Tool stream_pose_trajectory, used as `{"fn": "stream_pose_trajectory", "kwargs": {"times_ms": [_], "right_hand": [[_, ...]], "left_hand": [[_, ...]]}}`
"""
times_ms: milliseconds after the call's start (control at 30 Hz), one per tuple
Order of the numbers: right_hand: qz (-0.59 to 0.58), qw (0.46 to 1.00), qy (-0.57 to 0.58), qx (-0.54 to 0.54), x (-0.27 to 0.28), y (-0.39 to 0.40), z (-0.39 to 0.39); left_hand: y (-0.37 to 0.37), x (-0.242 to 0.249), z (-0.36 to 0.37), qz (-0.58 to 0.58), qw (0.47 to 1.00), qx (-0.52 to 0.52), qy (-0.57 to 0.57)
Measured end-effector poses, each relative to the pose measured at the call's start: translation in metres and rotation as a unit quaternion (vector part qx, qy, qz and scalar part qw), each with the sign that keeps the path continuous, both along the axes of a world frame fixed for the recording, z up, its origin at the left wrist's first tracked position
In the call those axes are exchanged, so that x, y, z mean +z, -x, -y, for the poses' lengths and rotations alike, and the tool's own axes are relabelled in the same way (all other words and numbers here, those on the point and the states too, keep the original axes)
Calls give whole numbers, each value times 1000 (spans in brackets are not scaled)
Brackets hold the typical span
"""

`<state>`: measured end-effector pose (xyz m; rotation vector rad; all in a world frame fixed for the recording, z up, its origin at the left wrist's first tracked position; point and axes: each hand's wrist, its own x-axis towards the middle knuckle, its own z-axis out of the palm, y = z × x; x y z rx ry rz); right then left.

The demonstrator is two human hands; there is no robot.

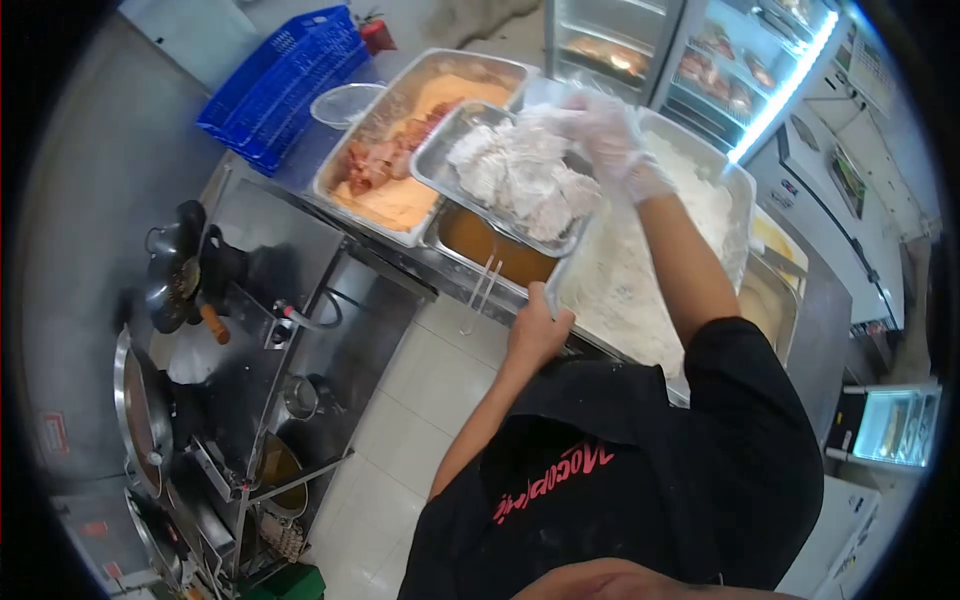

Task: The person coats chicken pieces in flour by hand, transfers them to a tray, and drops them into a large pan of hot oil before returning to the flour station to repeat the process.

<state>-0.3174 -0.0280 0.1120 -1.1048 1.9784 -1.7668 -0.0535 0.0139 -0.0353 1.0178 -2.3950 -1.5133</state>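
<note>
My right hand [605, 140], in a clear plastic glove, is over the right end of a metal tray [428, 172] heaped with white floured pieces [520, 165]. Its fingers are bent against the pieces; what they hold is hidden. My bare left hand [541, 328] is closed around the near edge of a metal container with brownish liquid [510, 262], which the tray partly covers. To the right lies a large tub of white flour [640, 270]. At the left, another tub [400, 233] holds orange powder and raw reddish meat [380, 165].
A blue crate [285, 85] and a round strainer [345, 104] stand at the back left. Woks [172, 275] and a stove are on the left. Lit glass fridges [740, 75] stand behind. More containers [765, 300] are at the right end of the counter.
</note>
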Motion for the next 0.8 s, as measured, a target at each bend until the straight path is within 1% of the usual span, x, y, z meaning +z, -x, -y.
{"fn": "stream_pose_trajectory", "kwargs": {"times_ms": [33, 67, 100, 133, 167, 200, 267, 333, 400, 433, 500, 533, 567, 600, 633, 667, 700, 733, 800], "right_hand": [[-28, 996, -79, 13, 0, -10, 49], [-54, 984, -169, 16, -13, -13, 80], [-58, 985, -161, 21, -32, -5, 97], [-252, 946, -205, -12, -53, 3, 112], [-435, 867, -239, -47, -62, 8, 120], [-440, 866, -232, -45, -43, 6, 116], [-404, 876, -262, -37, 9, -6, 84], [-471, 832, -275, -99, 15, 24, 59], [-360, 910, -177, -105, 27, 61, 8], [-356, 907, -193, -113, 18, 81, -15], [-217, 950, -204, -89, -5, 123, -61], [-214, 946, -221, -105, -19, 140, -77], [-216, 900, -363, -104, -38, 159, -90], [-211, 838, -494, -99, -60, 177, -102], [-206, 834, -501, -107, -94, 195, -117], [-251, 829, -484, -123, -135, 214, -135], [-295, 825, -463, -137, -159, 225, -145], [-293, 825, -463, -137, -167, 218, -146], [-318, 767, -496, -256, -184, 197, -143]], "left_hand": [[1, 4, 6, 17, 1000, -1, 3], [0, 5, 5, 15, 1000, 5, 11], [0, 8, 5, 19, 1000, 6, 4], [0, 9, 4, 24, 1000, 6, -4], [0, 6, 4, 21, 1000, 6, 5], [0, 6, 7, 17, 1000, 12, 10], [-1, 4, 6, 11, 1000, 9, -4], [-1, 8, 6, 23, 1000, 7, -3], [0, 9, 7, 36, 999, -8, -8], [1, 8, 8, 20, 1000, -2, -3], [1, 3, 8, -6, 1000, 2, 0], [2, 1, 7, -17, 1000, 4, 0], [1, 1, 6, -17, 1000, -14, -12], [1, 5, 6, -21, 1000, -3, -13], [1, 8, 5, -25, 1000, 11, -11], [2, 9, 4, -25, 1000, 4, -14], [2, 10, 4, -21, 1000, 11, -20], [2, 11, 4, -17, 999, 20, -24], [2, 12, 3, -21, 999, 21, -30]]}}
